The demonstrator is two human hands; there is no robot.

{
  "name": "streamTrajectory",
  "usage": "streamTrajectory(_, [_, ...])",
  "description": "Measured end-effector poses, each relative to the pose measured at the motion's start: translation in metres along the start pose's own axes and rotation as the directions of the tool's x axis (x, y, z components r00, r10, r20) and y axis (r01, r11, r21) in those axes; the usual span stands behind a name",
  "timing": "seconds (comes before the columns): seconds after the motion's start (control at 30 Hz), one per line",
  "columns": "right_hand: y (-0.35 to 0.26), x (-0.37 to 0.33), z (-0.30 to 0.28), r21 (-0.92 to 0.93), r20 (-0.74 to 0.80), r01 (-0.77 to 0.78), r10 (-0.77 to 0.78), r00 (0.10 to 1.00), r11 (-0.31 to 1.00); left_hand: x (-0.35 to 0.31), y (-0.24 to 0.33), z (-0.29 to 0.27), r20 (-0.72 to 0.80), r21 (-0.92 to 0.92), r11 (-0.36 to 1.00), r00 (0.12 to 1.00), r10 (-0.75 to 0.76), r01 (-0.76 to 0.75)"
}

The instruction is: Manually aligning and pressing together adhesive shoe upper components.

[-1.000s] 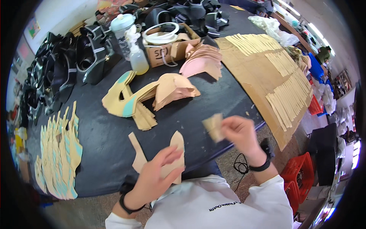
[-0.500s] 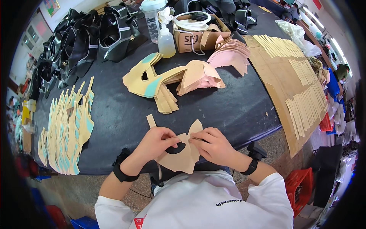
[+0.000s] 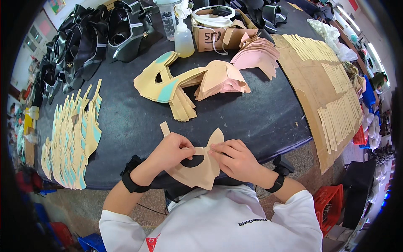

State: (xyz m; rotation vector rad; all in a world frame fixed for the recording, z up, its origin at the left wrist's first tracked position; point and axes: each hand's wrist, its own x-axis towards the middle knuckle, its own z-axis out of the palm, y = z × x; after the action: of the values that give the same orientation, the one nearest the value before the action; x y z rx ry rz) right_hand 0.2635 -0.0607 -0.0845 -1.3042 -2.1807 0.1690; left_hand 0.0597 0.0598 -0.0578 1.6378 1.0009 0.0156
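Observation:
Near the table's front edge lies a beige shoe upper piece point(image 3: 195, 177) with an oval opening, through which the dark tabletop shows. My left hand point(image 3: 170, 152) is closed on its left side, thumb and fingers pinching by the opening's upper edge. A narrow strap end sticks out beyond that hand. My right hand point(image 3: 236, 158) pinches the piece's right side, below an upright pointed tab. Beyond them sits a fanned stack of cream upper pieces point(image 3: 155, 86) with turquoise patches, touching a stack of pinkish-beige pieces point(image 3: 220, 77).
Overlapping cream-and-turquoise pieces point(image 3: 71, 145) lie at left. Black shoe uppers point(image 3: 126, 35) crowd the far left. A squeeze bottle point(image 3: 184, 42) stands before a cardboard box point(image 3: 210, 40). Pink pieces point(image 3: 254, 59) lie beside it. Cardboard point(image 3: 306, 101) with cream strips covers the right side.
My left hand has shifted slightly left, and the opening in the piece shows more fully. A strap end that hung below the piece no longer shows. The right hand stays nearly in place.

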Motion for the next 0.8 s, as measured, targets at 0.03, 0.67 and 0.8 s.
streamTrajectory(0.03, [0.000, 0.000, 0.000, -0.006, 0.005, -0.002, 0.002, 1.000, 1.000, 0.000, 0.000, 0.000, -0.004, 0.007, 1.000, 1.000, 0.005, -0.005])
streamTrajectory(0.67, [-0.011, 0.024, -0.006, -0.241, 0.123, 0.242, -0.217, 0.968, 0.940, 0.003, 0.000, -0.001, 0.019, -0.004, 1.000, 1.000, -0.012, 0.012])
streamTrajectory(0.8, [-0.010, 0.026, 0.001, -0.242, 0.121, 0.262, -0.239, 0.963, 0.934, 0.000, -0.002, -0.004, 0.027, 0.020, 1.000, 1.000, 0.013, -0.014])
